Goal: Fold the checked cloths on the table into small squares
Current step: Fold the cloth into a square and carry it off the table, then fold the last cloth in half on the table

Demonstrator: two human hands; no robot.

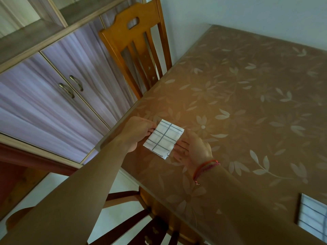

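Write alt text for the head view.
The left hand and right hand hold a small folded checked cloth by opposite edges, at the edge of a floral-patterned table. A second checked cloth lies at the frame's lower right; a wooden chair stands alongside.

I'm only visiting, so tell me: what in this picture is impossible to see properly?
All in the head view:
- The second checked cloth, lower right, is cut off by the frame edge, so its full size and folds stay unknown.
- The folded cloth is held by the left hand and right hand; its top face hides its underside and layer count.
- The chair has its seat hidden behind the table.
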